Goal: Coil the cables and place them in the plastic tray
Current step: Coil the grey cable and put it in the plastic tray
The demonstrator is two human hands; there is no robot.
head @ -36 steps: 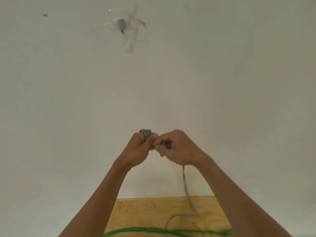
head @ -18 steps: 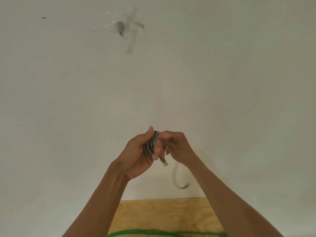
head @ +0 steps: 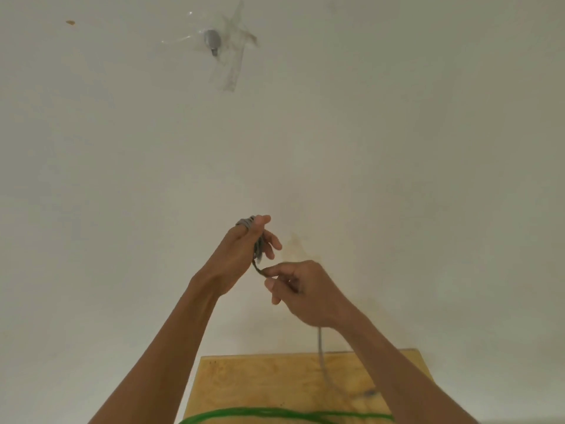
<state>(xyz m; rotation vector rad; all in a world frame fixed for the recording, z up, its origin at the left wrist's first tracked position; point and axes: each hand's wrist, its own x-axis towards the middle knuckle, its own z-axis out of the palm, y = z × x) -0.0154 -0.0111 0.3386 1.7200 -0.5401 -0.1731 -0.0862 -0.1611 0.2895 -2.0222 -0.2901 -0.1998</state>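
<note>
My left hand [head: 241, 255] is raised in front of a white wall, with a grey cable [head: 258, 249] wound in several turns around its fingers. My right hand [head: 302, 289] sits just below and to the right, pinching the strand that leaves the coil. The loose grey tail [head: 322, 359] hangs under my right wrist down to the wooden table [head: 260, 384]. A green cable [head: 275, 413] lies across the table's near part. No plastic tray is in view.
A white wall fills most of the view. A small grey fitting [head: 213, 41] is stuck to it with clear tape, high up. The wooden table's far edge meets the wall.
My right hand has dropped below the left and drawn the grey strand down from the coil. The loose tail now hangs straight to the table again.
</note>
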